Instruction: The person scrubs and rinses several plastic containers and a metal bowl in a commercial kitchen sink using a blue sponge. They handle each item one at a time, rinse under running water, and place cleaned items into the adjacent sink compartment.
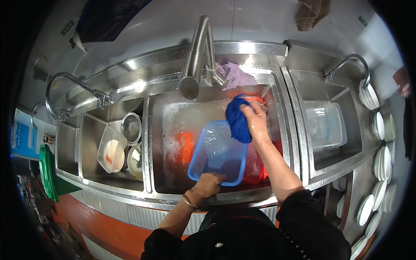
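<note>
My left hand (207, 187) grips the near rim of a blue plastic basin (224, 165), which sits tilted in the middle sink (159, 146). Some water shows inside the basin. A wet, bunched dark blue cloth (238, 118) is held in my right hand (256, 118), over the basin's far right corner. Cloudy, sudsy water (198, 112) fills part of the sink. Red plastic containers (255, 162) lie in it to the right of the basin, partly hidden. An orange-red item (184, 148) shows through the suds on the left.
A large steel faucet (191, 71) reaches over the sink, with a purple cloth (239, 76) beside its base. The left sink holds a clear plastic tub (112, 152) and metal bowls (131, 128). Another clear tub (326, 125) sits in the right sink. Stacked white dishes (382, 162) line the far right.
</note>
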{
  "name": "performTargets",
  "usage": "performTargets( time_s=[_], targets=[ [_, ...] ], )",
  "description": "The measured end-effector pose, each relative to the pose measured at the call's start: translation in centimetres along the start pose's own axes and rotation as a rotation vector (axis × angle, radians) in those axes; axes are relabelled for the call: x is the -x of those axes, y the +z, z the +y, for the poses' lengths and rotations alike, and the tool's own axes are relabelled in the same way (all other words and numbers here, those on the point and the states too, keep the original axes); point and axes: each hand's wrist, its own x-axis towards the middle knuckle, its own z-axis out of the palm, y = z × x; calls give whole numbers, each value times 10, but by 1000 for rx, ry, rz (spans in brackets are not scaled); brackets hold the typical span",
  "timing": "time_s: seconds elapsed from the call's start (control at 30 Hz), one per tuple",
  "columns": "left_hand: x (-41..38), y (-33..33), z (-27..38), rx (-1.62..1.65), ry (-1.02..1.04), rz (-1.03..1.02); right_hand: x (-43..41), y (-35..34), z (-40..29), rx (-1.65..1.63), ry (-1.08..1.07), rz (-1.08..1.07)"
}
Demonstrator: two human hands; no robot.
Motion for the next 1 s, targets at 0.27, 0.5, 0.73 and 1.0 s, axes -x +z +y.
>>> performTargets(
  time_s=[0.27,0.5,0.73,1.0],
  targets=[
    [22,-9,-32,-270,-42,-136,64,-16,155,1406,-304,-1399],
    [13,0,-15,-201,17,-124,-9,-13,192,1730,-212,-669],
    [-17,0,-12,-160,143,27,44,4,118,1606,262,-984],
    [5,-13,-2,-175,61,-172,13,-11,206,1402,-102,-547]
  ],
)
